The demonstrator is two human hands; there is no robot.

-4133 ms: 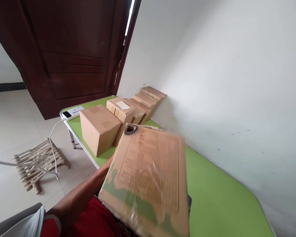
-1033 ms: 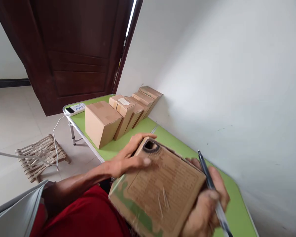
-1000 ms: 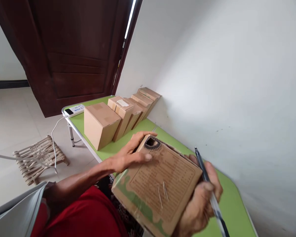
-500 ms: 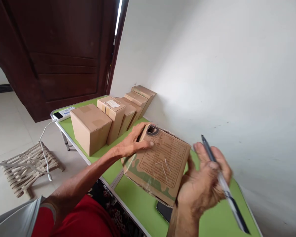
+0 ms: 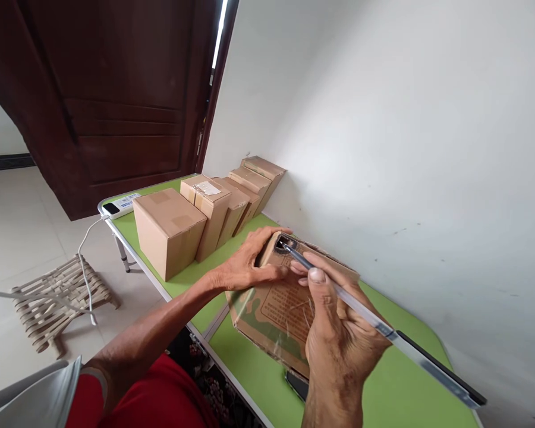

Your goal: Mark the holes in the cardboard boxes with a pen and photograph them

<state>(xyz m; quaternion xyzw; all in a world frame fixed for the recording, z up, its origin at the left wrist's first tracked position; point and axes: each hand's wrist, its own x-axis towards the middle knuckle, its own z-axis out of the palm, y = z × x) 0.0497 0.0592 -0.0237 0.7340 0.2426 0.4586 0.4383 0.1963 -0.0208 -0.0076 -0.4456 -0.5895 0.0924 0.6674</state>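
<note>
A cardboard box [image 5: 267, 315] with printed text and a green camouflage pattern is tilted above the green table. My left hand [image 5: 252, 264] grips its left upper edge, the thumb lying across the printed face. My right hand [image 5: 343, 321] pinches a pen [image 5: 361, 309] with a dark grip and a clear barrel. The pen's tip is at the dark-ringed hole in the box's upper corner; whether it enters the hole I cannot tell. Part of the printed face is hidden behind my right hand.
Several brown cardboard boxes [image 5: 172, 229] stand in a row on the green table [image 5: 396, 380] along the wall. A white device [image 5: 120, 206] with a cable lies at the far left corner. Partly under the held box is a dark flat object [image 5: 296, 385]. A woven stool [image 5: 62, 303] stands left.
My right hand has moved left from beside the box to over its printed face, bringing the pen's tip to the corner hole. My left hand keeps its grip on the box.
</note>
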